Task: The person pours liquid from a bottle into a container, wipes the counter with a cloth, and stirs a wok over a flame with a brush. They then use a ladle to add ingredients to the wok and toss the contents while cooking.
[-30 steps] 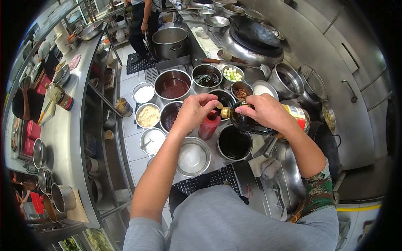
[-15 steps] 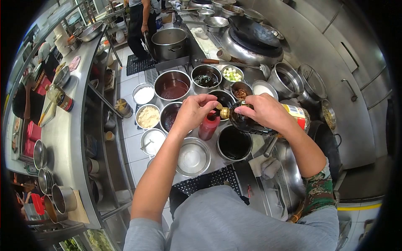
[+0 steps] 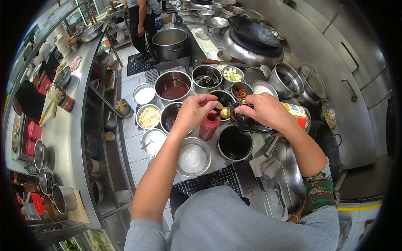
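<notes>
My right hand (image 3: 268, 112) is wrapped round a large dark sauce bottle (image 3: 248, 124), held on its side with the mouth to the left. Its gold-yellow neck (image 3: 225, 113) lies just over the opening of a red squeeze bottle (image 3: 208, 129), which stands upright with no top on. Dark liquid seems to run between the two. My left hand (image 3: 197, 109) is closed in a pinch beside the neck, its fingertips at the small yellow flip cap (image 3: 219, 106). Below the sauce bottle stands a pot of dark liquid (image 3: 235, 143).
Pots of sauce (image 3: 172, 85), a bowl of white powder (image 3: 144, 94), minced garlic (image 3: 148, 116) and cut green vegetables (image 3: 232, 75) crowd round my hands. A wok (image 3: 255, 33) sits on the range behind. A steel counter (image 3: 71, 138) runs along the left; another person (image 3: 140, 21) stands at the back.
My hands and both bottles hold almost the same position. At the back, the other person's arm has shifted away from the big pot's handle.
</notes>
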The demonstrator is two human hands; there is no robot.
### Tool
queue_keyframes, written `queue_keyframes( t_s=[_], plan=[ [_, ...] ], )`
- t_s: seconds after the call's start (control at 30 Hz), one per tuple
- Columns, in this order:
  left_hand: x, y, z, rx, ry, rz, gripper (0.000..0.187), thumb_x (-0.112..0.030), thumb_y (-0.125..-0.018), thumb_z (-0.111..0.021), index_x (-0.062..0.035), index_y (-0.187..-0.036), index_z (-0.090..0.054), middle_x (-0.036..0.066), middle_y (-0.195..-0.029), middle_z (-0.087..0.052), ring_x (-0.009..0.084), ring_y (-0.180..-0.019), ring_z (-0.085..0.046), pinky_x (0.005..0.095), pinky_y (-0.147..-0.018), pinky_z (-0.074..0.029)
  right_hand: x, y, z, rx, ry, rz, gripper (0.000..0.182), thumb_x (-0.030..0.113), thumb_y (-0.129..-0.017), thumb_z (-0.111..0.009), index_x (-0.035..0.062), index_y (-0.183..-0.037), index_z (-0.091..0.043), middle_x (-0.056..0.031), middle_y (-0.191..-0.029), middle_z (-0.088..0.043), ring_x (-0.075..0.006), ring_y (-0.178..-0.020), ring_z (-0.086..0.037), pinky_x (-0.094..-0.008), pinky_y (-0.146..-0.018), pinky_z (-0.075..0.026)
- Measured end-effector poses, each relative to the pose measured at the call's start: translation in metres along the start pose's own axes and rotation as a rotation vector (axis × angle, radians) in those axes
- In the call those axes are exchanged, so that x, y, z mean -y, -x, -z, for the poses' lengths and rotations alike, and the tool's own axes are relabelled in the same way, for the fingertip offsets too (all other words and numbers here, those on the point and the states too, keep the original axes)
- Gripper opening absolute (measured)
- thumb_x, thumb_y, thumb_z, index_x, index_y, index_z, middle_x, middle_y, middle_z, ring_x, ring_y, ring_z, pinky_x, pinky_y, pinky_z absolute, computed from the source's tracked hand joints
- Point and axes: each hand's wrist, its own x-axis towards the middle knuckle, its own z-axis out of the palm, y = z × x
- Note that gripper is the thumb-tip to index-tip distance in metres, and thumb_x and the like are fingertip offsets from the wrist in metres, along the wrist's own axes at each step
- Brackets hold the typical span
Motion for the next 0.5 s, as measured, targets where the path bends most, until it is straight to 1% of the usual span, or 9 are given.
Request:
queue_keyframes(
  t_s=[0.03, 0.5],
  plan=[
    [0.0015, -0.0001, -0.0003, -0.024, 0.016, -0.023, 0.034, -0.024, -0.088, -0.068, 0.0013, -0.11, -0.07, 0.015, -0.092, -0.073, 0.0171, -0.081, -0.07, 0.0295, -0.076, -0.053, -0.0003, -0.0001, -0.0003, -0.007, 0.003, 0.009, 0.055, 0.052, -0.088, -0.063, -0.0025, -0.079, -0.065, -0.0248, -0.073, -0.065, -0.0425, -0.076, -0.065, -0.0492, -0.071, -0.05],
    [0.0049, -0.0008, -0.0024, -0.019, 0.052, -0.037, 0.034, -0.023, -0.088, -0.067, 0.0022, -0.111, -0.069, 0.014, -0.092, -0.074, 0.0164, -0.08, -0.07, 0.0285, -0.075, -0.054, -0.0005, 0.0001, 0.001, 0.002, -0.002, -0.008, 0.055, 0.051, -0.087, -0.063, -0.0026, -0.08, -0.067, -0.0246, -0.073, -0.065, -0.0419, -0.076, -0.065, -0.0486, -0.071, -0.051]
  ],
)
